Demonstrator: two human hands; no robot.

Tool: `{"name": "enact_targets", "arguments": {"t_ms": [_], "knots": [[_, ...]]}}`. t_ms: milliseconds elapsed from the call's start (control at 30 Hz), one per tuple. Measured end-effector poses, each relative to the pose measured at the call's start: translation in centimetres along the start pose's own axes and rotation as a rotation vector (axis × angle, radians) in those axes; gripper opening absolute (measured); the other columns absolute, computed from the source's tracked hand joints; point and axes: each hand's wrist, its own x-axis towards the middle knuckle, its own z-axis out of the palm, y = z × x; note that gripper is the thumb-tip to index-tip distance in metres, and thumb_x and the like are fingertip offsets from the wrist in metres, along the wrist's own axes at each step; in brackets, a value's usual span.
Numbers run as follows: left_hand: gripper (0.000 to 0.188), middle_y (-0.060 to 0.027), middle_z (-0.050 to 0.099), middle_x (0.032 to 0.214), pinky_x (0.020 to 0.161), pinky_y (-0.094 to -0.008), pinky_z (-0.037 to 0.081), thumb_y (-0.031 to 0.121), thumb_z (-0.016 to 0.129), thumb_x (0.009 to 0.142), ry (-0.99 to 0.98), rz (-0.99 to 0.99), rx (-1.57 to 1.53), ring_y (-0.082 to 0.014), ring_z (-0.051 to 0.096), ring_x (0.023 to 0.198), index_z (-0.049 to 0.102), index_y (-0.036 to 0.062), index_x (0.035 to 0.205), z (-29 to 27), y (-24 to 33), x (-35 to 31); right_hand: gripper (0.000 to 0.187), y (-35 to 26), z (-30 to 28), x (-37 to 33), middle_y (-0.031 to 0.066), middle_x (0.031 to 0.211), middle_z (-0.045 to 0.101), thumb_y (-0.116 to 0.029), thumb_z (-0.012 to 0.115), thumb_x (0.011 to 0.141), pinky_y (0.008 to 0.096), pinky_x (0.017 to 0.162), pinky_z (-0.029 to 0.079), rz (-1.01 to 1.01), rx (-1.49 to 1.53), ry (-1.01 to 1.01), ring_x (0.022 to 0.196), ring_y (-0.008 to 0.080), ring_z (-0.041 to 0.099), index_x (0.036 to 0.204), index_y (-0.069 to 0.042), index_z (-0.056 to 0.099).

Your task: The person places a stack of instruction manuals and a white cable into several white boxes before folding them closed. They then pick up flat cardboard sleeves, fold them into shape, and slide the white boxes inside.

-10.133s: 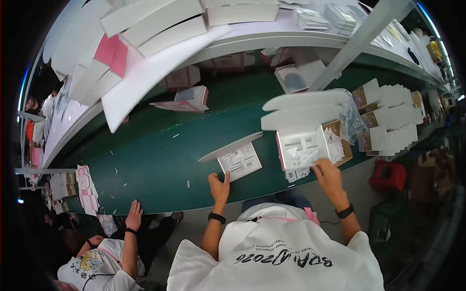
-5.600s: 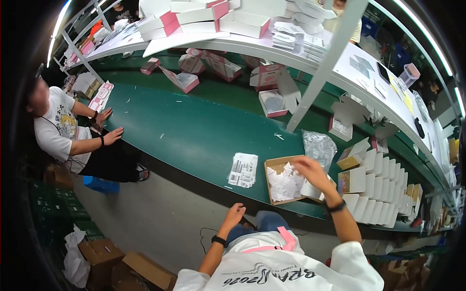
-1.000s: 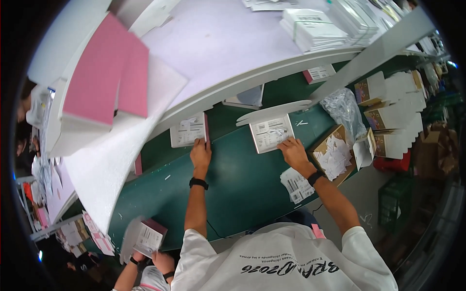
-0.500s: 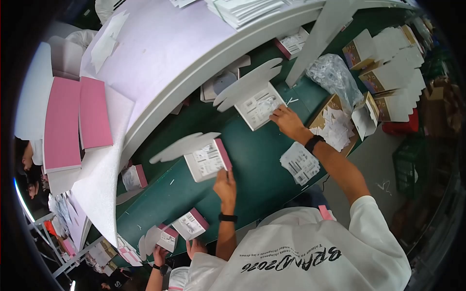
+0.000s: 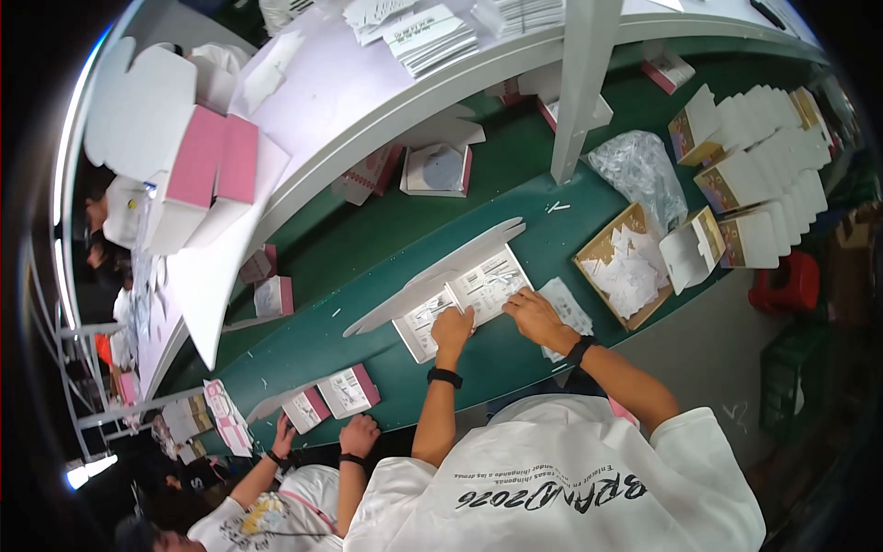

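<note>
Two shallow white boxes with lids raised stand side by side on the green table. Inside the left box (image 5: 419, 346) and the right box (image 5: 487, 282) lie printed sheets and small clear packets, too fine to make out. My left hand (image 5: 452, 331) is closed on the left box's right wall, where the two boxes meet. My right hand (image 5: 544, 319) has its bent fingers closed on the near right edge of the right box. Just behind that hand is a stack of printed cards (image 5: 564, 299), partly hidden by it.
A cardboard box (image 5: 589, 270) of white slips stands right, by a clear plastic bag (image 5: 637, 175) and rows of open cartons (image 5: 765, 175). A metal post (image 5: 581, 101) and raised shelf (image 5: 432, 106) stand beyond. A co-worker's hands (image 5: 359, 435) are at pink-and-white boxes (image 5: 349, 390), lower left.
The two boxes, apart before, now stand together, and my hands have come closer to each other. My right hand has drawn nearer to me with the right box. The view has shifted.
</note>
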Motion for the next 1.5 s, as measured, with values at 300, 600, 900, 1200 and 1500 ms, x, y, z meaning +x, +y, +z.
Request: {"name": "enact_targets", "arguments": {"t_ms": [300,600,900,1200,1500], "knots": [[0.044,-0.0186,0.063,0.062,0.061,-0.0467,0.050,0.041,0.056,0.083,0.411,-0.006,-0.037,-0.0367,0.065,0.065,0.065,0.0002,0.069,1.4,2.4,-7.2,0.015,3.5,-10.2,-10.1,0.0131,0.093,0.065,-0.003,0.059,0.080,0.0393,0.079,0.049,0.055,0.348,0.277,0.090,0.0323,0.059,0.094,-0.004,0.066],[0.041,-0.0212,0.066,0.073,0.065,-0.0471,0.050,0.039,0.060,0.085,0.353,0.054,-0.007,-0.0435,0.063,0.072,0.064,-0.0016,0.076,2.8,5.2,-13.2,0.013,8.0,-15.0,-18.2,0.0168,0.085,0.068,-0.009,0.058,0.086,0.0437,0.072,0.050,0.165,0.573,0.128,0.083,0.0365,0.062,0.092,-0.002,0.067],[0.019,-0.0142,0.069,0.088,0.073,-0.0446,0.053,0.026,0.062,0.082,0.116,0.319,0.554,-0.0347,0.066,0.085,0.067,0.0079,0.080,-6.0,5.5,-5.1,0.015,9.1,-14.7,-17.8,0.0190,0.083,0.067,-0.012,0.059,0.087,0.0445,0.069,0.050,0.165,0.597,0.017,0.078,0.0379,0.063,0.094,-0.003,0.067],[0.012,-0.0155,0.068,0.085,0.074,-0.0433,0.054,0.017,0.061,0.078,0.168,0.782,0.683,-0.0335,0.066,0.084,0.069,0.0100,0.084,-3.3,1.9,3.8,0.014,8.1,-13.9,-15.1,0.0170,0.084,0.069,-0.011,0.059,0.087,0.0410,0.069,0.052,0.271,0.619,-0.109,0.079,0.0350,0.066,0.096,-0.003,0.067],[0.035,-0.0164,0.067,0.099,0.076,-0.0433,0.054,0.010,0.056,0.075,0.635,0.470,-0.067,-0.0357,0.066,0.087,0.062,0.0067,0.109,-12.9,1.4,14.2,0.017,5.7,-12.4,-11.3,0.0167,0.086,0.069,-0.010,0.060,0.088,0.0385,0.070,0.053,0.311,0.532,-0.078,0.078,0.0331,0.067,0.103,-0.004,0.065]]}}
